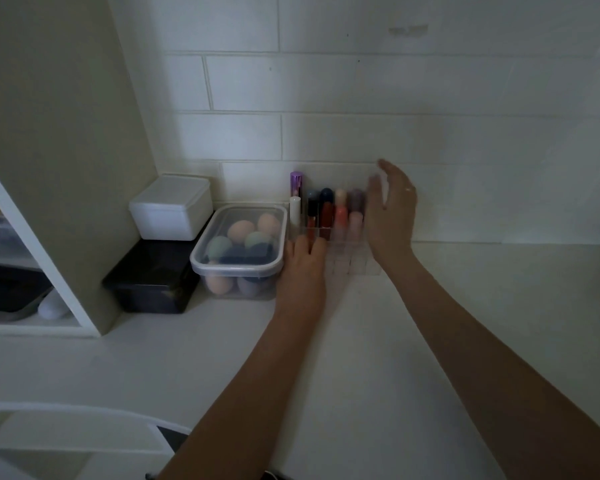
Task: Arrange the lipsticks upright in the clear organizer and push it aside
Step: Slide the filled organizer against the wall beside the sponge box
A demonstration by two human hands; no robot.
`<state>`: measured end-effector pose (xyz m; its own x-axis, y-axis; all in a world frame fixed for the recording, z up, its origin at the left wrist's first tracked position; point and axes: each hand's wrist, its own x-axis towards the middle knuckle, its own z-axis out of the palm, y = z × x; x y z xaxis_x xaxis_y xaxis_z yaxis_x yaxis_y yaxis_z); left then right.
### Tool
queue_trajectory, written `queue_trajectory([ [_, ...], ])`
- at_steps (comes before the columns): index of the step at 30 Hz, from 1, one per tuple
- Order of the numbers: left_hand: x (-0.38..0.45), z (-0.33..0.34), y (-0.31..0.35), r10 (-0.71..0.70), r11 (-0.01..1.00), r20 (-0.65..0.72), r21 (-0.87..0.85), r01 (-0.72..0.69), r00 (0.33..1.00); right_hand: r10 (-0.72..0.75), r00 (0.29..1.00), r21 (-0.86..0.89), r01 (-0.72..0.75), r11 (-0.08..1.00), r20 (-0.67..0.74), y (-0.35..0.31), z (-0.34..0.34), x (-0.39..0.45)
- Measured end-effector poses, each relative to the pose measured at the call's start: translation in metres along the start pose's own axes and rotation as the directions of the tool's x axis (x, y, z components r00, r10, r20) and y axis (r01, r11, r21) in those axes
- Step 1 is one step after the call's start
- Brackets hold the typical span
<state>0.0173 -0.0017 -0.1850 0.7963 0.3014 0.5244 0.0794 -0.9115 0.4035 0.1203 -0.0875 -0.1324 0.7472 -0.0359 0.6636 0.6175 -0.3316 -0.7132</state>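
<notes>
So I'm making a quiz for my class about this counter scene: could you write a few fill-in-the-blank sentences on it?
1. The lipsticks stand ____ in the clear organizer.
2. The lidded tub to the left of the organizer holds makeup ____.
3. The white box sits on top of a ____ box.
4. The ring is on the ____ hand; the left hand touches the organizer's front.

Missing words: upright; sponges; black; right

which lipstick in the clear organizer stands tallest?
The metallic purple tube at the back left corner of the clear organizer; its cap rises above every other lipstick, including the white tube just in front of it.
</notes>
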Motion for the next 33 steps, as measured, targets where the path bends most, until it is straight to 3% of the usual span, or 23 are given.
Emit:
queue_trajectory([
  [3,0.001,0.000,0.000,-0.003,1.000,0.005,0.017,0.003,1.000,0.103,0.982,0.071,-0.116,0.991,0.161,0.018,-0.008,-0.017],
  [6,0.001,0.000,0.000,0.005,1.000,-0.005,0.013,-0.005,1.000,0.006,0.937,-0.017,0.000,1.000,0.351,0.034,-0.007,-0.031],
  [13,0.000,0.001,-0.002,0.005,1.000,0.006,0.005,-0.005,1.000,-0.014,0.922,-0.050,0.037,0.998,0.386,0.042,-0.015,-0.031],
  [17,0.000,0.001,-0.001,0.009,1.000,-0.004,0.024,-0.009,1.000,-0.171,0.865,-0.248,0.316,0.916,0.471,0.057,-0.019,-0.036],
  [22,0.000,0.001,-0.002,0.020,0.999,-0.013,0.031,-0.019,1.000,0.011,0.880,-0.440,0.226,0.869,0.474,0.052,-0.021,-0.038],
  [33,-0.001,0.001,-0.002,0.039,0.998,-0.001,0.058,-0.039,0.999,-0.002,0.850,-0.525,0.327,0.786,0.527,0.038,-0.030,-0.059],
])
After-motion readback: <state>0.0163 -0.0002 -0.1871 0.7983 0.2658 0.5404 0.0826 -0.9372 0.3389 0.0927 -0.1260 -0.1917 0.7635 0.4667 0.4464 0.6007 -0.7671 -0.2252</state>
